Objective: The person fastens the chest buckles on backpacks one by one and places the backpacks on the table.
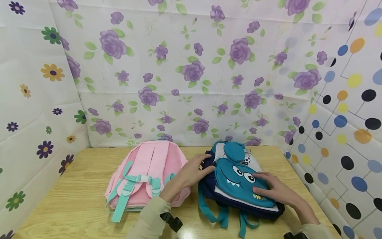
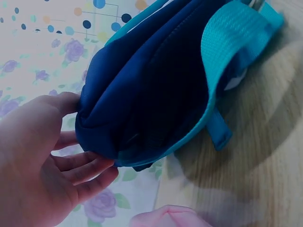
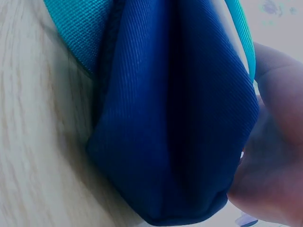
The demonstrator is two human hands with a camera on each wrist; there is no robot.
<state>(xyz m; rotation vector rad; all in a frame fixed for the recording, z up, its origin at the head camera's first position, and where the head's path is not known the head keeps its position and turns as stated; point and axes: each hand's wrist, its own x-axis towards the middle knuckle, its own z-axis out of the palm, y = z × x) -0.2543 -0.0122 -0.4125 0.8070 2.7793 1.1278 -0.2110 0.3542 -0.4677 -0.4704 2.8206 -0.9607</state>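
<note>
A navy and teal child's backpack (image 1: 235,179) lies front up on the table, its front pocket printed with a toothy cartoon face. My left hand (image 1: 195,169) holds its upper left side; in the left wrist view, the thumb and fingers of that hand (image 2: 57,161) curve about the navy edge (image 2: 123,90). My right hand (image 1: 276,189) rests on the right part of the front pocket, fingers spread. In the right wrist view the bag's navy side (image 3: 175,118) hides much of this hand (image 3: 274,137). Teal straps (image 1: 213,212) trail from the bag's lower edge.
A pink backpack (image 1: 149,166) with mint straps lies to the left, straps up, partly behind my left forearm. Both bags are on a wood-grain table (image 1: 74,189). Patterned sheets (image 1: 191,109) enclose the table at the back and both sides.
</note>
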